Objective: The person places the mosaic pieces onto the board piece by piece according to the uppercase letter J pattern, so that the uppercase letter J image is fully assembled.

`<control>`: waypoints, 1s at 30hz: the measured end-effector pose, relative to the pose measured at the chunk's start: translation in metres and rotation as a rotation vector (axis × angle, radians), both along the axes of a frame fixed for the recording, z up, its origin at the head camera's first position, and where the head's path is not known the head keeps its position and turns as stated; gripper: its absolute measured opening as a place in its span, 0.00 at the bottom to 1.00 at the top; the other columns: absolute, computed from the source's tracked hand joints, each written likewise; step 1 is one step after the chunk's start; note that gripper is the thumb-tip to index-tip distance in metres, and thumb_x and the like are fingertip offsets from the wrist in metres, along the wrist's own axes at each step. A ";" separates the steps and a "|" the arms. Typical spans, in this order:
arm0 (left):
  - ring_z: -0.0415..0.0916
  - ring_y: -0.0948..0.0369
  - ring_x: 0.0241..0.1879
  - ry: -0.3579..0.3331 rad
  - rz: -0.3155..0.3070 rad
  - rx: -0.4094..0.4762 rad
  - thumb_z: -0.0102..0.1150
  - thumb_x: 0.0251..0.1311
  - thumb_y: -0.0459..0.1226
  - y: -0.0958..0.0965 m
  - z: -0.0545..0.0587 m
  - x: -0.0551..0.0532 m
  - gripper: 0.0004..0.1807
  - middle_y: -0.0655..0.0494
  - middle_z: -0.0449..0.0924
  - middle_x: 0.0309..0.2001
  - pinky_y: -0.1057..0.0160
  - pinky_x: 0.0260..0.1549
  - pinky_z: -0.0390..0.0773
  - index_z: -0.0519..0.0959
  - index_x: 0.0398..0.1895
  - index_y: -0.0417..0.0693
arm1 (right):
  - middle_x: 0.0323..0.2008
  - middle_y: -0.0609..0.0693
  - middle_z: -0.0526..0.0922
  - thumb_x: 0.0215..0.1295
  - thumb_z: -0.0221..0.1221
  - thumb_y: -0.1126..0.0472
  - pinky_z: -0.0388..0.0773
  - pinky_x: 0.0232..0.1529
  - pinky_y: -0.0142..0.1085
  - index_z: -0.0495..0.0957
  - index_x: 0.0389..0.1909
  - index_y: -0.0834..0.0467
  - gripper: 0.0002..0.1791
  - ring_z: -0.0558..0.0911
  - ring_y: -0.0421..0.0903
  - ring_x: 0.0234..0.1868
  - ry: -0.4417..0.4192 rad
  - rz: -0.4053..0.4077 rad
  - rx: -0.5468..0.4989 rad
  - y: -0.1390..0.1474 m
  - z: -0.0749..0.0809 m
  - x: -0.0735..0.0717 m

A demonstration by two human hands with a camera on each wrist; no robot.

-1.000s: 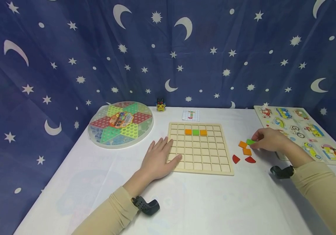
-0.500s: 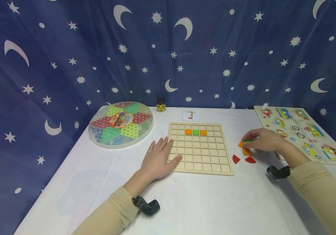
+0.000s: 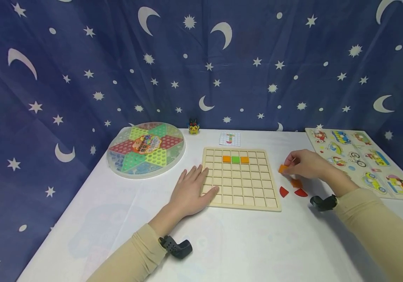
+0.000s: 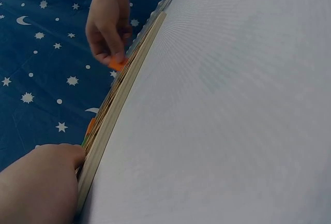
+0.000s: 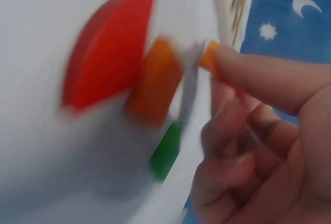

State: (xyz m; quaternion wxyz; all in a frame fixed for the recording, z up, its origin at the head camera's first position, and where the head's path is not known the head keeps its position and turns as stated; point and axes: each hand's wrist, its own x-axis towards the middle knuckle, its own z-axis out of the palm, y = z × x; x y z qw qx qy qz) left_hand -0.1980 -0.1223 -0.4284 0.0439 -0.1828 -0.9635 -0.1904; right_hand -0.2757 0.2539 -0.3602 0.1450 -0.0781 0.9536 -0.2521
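My right hand (image 3: 307,163) pinches an orange square tile (image 3: 283,169) between thumb and fingers, to the right of the wooden grid board (image 3: 236,199). In the right wrist view a second orange tile (image 5: 155,84), a red quarter-circle piece (image 5: 114,50) and a green tile (image 5: 166,151) lie on the table below that hand. Another red piece (image 3: 283,191) is nearer the board. My left hand (image 3: 191,192) rests flat with spread fingers on the board's left edge. Near the top of the board, a green tile (image 3: 235,159) sits between two orange tiles in one row.
A small pattern card (image 3: 229,139) lies behind the board, with a little yellow figurine (image 3: 193,126) to its left. A round Chinese checkers board (image 3: 146,172) stands at the back left. On the right lies a wooden picture puzzle (image 3: 360,156).
My right hand has moved left from the green tile, taken hold of an orange tile and lifted it toward the board. The left hand has stayed in place.
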 end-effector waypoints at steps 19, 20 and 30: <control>0.49 0.48 0.79 0.001 -0.011 -0.009 0.40 0.72 0.66 0.005 -0.004 0.001 0.45 0.44 0.55 0.79 0.45 0.76 0.43 0.62 0.79 0.43 | 0.30 0.47 0.81 0.65 0.70 0.53 0.72 0.34 0.40 0.84 0.37 0.53 0.09 0.75 0.47 0.32 0.152 0.115 -0.044 -0.116 -0.016 -0.010; 0.49 0.48 0.79 0.000 -0.009 -0.013 0.39 0.72 0.66 0.005 -0.003 0.001 0.45 0.44 0.55 0.79 0.45 0.76 0.42 0.62 0.79 0.43 | 0.30 0.47 0.81 0.65 0.70 0.53 0.72 0.34 0.40 0.84 0.37 0.53 0.09 0.75 0.47 0.32 0.167 0.109 -0.030 -0.118 -0.015 -0.010; 0.49 0.48 0.79 0.009 -0.001 -0.020 0.41 0.73 0.65 0.000 0.001 0.001 0.44 0.44 0.55 0.79 0.45 0.76 0.43 0.62 0.79 0.43 | 0.38 0.55 0.82 0.72 0.60 0.57 0.76 0.38 0.44 0.80 0.49 0.63 0.14 0.78 0.52 0.36 0.204 0.005 0.101 -0.115 -0.014 -0.013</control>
